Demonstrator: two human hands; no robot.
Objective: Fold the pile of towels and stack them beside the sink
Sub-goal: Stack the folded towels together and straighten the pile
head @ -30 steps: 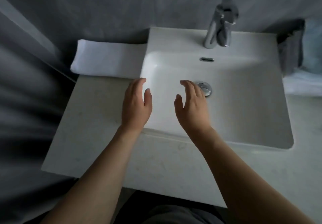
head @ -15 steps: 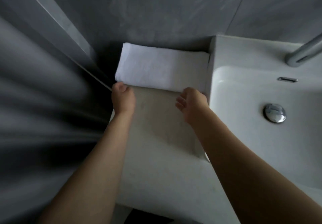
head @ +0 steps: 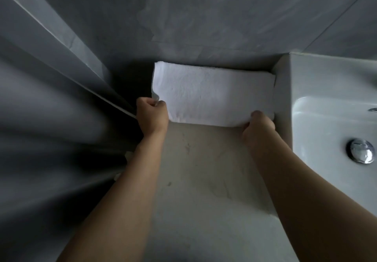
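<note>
A folded white towel (head: 210,93) lies on the pale counter (head: 204,180) against the grey wall, just left of the white sink (head: 326,90). My left hand (head: 152,116) pinches the towel's near left corner, which is slightly lifted. My right hand (head: 258,128) grips the near right corner, thumb on top and fingers hidden under the edge. The towel's right end touches the sink's side wall.
The sink's chrome drain plug (head: 361,153) shows at the right edge. A grey wall (head: 204,16) rises behind the towel, and a dark gap drops off left of the counter beside a slanted grey panel (head: 51,43).
My hands moved from above the sink basin to the towel's near edge and took hold of both near corners. The view swung left and came closer.
</note>
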